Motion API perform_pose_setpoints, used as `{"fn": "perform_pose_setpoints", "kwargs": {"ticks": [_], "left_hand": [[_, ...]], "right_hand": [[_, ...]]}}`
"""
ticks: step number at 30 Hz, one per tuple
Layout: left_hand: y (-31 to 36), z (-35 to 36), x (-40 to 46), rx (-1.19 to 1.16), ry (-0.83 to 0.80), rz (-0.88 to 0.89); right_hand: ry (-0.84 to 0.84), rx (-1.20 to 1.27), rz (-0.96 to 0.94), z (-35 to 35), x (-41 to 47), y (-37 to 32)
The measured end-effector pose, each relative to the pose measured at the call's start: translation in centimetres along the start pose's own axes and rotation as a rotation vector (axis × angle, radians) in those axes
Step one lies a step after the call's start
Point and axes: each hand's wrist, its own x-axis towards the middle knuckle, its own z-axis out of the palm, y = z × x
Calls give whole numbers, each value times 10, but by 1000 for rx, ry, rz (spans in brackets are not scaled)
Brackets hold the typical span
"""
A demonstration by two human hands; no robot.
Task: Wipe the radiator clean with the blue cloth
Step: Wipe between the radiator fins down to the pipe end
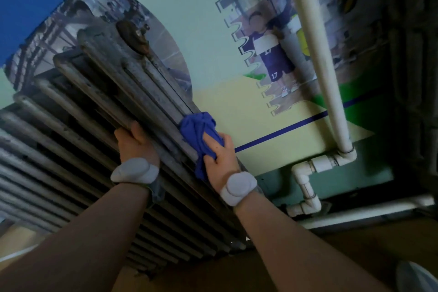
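A grey, grimy cast-iron radiator (94, 106) with several vertical columns fills the left and middle of the tilted view. My right hand (221, 153) grips a bunched blue cloth (198, 129) and holds it against the radiator's end column by the wall. My left hand (136, 142) holds a column just to the left of it, fingers curled over the edge and out of sight. Both wrists carry white bands.
A white pipe (315, 54) runs down the painted wall at the right and bends through joints (305, 173) toward the radiator's foot. A rusty valve cap (132, 35) sits at the radiator's upper end. Wall posters hang behind. Brown floor lies below.
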Motion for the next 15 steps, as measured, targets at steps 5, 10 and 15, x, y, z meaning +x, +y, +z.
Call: {"fn": "perform_pose_setpoints", "kwargs": {"ticks": [5,10,15], "left_hand": [[-19,11,-20,-33,-113,-16],[-27,21,-28,-37,-103,-4],[-28,33,-42,65,-161,-73]], "right_hand": [[-57,-110,342,-14,-25,59],[0,-206,393,-23,-13,56],[129,-120,-111,-5,49,-22]]}}
